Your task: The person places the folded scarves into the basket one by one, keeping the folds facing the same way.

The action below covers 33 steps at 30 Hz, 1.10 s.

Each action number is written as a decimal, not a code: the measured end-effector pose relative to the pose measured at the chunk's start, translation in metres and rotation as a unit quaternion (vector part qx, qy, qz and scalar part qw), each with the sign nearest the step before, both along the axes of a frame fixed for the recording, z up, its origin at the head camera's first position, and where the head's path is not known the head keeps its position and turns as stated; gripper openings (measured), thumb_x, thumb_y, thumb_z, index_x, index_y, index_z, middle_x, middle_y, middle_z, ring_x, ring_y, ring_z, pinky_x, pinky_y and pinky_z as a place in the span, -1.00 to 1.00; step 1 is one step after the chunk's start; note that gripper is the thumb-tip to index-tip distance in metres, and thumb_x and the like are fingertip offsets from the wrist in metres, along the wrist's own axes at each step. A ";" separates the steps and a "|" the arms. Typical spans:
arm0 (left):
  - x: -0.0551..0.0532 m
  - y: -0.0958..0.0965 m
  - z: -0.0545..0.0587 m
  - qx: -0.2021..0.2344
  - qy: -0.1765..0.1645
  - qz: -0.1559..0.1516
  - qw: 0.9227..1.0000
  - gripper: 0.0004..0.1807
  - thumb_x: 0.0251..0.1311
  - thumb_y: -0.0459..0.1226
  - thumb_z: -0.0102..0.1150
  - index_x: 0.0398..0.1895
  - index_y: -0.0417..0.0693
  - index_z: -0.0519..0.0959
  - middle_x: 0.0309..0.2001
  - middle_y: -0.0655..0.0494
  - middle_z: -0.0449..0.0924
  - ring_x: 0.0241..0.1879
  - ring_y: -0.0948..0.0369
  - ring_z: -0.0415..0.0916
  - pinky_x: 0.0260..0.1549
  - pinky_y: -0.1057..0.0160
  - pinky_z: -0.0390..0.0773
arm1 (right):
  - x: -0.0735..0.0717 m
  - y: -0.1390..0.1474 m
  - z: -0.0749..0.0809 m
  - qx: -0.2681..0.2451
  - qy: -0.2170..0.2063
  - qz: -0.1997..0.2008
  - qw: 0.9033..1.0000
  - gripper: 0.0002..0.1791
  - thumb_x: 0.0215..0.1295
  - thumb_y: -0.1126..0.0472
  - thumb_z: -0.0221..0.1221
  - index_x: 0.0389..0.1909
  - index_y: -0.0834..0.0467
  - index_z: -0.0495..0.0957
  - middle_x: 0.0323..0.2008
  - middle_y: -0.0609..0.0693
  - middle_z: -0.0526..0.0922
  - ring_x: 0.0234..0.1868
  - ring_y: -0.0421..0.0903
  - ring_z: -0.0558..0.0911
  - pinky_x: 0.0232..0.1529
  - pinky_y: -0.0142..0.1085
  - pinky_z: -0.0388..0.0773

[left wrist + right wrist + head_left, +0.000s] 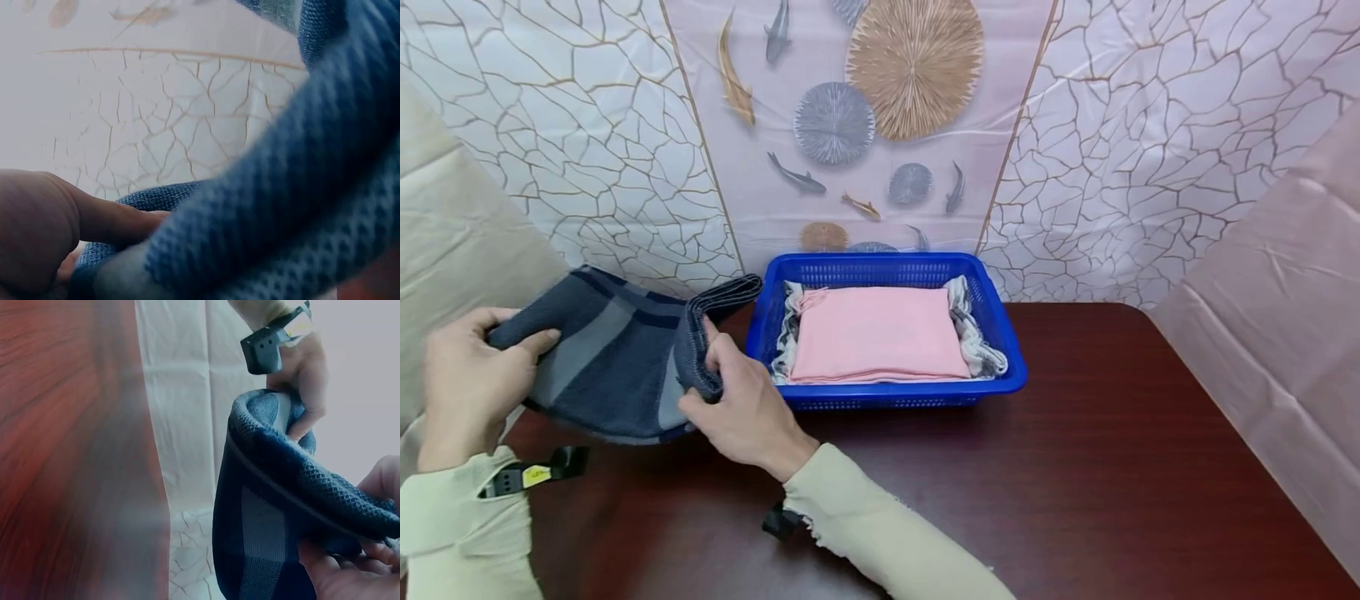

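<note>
A folded plaid scarf (613,358) in dark blue and grey is held up between both hands, over the left part of the table. My left hand (478,375) pinches its left end, thumb on top. At the right end, where several folded layers show edge-on, my right hand (748,404) grips the scarf with thumb and fingers. In the left wrist view the woven scarf (269,169) fills much of the frame and partly covers the fingers. From the right wrist, the scarf (262,506) sags between the two hands.
Right of the hands, a blue plastic basket (887,390) stands against the back wall. It holds a folded pink cloth (880,333) on top of a ruffled white-and-grey cloth (973,342). The dark red wooden table (1097,467) is bordered by patterned and beige fabric walls.
</note>
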<state>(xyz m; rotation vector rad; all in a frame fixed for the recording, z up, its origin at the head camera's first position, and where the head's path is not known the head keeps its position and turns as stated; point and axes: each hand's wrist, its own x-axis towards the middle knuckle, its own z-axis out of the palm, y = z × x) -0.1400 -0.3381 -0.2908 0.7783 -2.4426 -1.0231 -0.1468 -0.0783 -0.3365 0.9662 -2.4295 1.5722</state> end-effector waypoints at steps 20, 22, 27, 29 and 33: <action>0.007 0.058 0.022 0.048 0.158 -0.076 0.983 -0.77 0.16 -0.18 0.49 -0.14 0.07 0.69 -0.31 0.61 0.54 -0.33 0.49 0.50 -0.40 0.60 0.45 | -0.012 0.081 0.018 -0.080 -0.011 -0.007 0.997 -0.73 0.28 0.29 0.15 -0.26 0.16 0.19 0.53 -0.18 0.27 0.45 -0.24 0.41 0.23 -0.35 0.44; 0.006 0.067 0.024 0.053 0.178 -0.088 0.979 -0.79 0.15 -0.20 0.50 -0.17 0.09 0.71 -0.28 0.54 0.58 -0.33 0.46 0.53 -0.40 0.59 0.47 | -0.014 0.090 0.019 -0.091 -0.020 -0.005 0.996 -0.74 0.29 0.30 0.14 -0.28 0.16 0.19 0.53 -0.19 0.26 0.45 -0.26 0.40 0.23 -0.34 0.46; 0.003 0.089 0.027 0.030 0.212 -0.106 0.971 -0.78 0.14 -0.22 0.50 -0.16 -0.01 0.73 -0.28 0.54 0.58 -0.30 0.46 0.52 -0.35 0.57 0.45 | -0.021 0.110 0.020 -0.135 -0.030 0.015 0.990 -0.73 0.31 0.41 0.10 -0.32 0.19 0.14 0.54 -0.16 0.24 0.51 -0.26 0.32 0.28 -0.35 0.47; -0.001 0.099 0.028 0.019 0.219 -0.112 0.969 -0.75 0.16 -0.21 0.49 -0.12 -0.07 0.72 -0.29 0.55 0.57 -0.32 0.49 0.52 -0.35 0.57 0.45 | -0.023 0.118 0.021 -0.149 -0.029 0.021 0.988 -0.73 0.31 0.44 0.08 -0.33 0.20 0.14 0.55 -0.15 0.24 0.53 -0.25 0.31 0.29 -0.37 0.46; -0.007 0.119 0.027 0.029 0.235 -0.132 0.963 -0.75 0.17 -0.22 0.48 -0.12 -0.11 0.71 -0.25 0.37 0.61 -0.33 0.47 0.54 -0.36 0.55 0.49 | -0.027 0.138 0.025 -0.159 -0.027 0.009 0.987 -0.77 0.31 0.45 0.08 -0.34 0.22 0.19 0.54 -0.11 0.26 0.53 -0.20 0.31 0.27 -0.38 0.47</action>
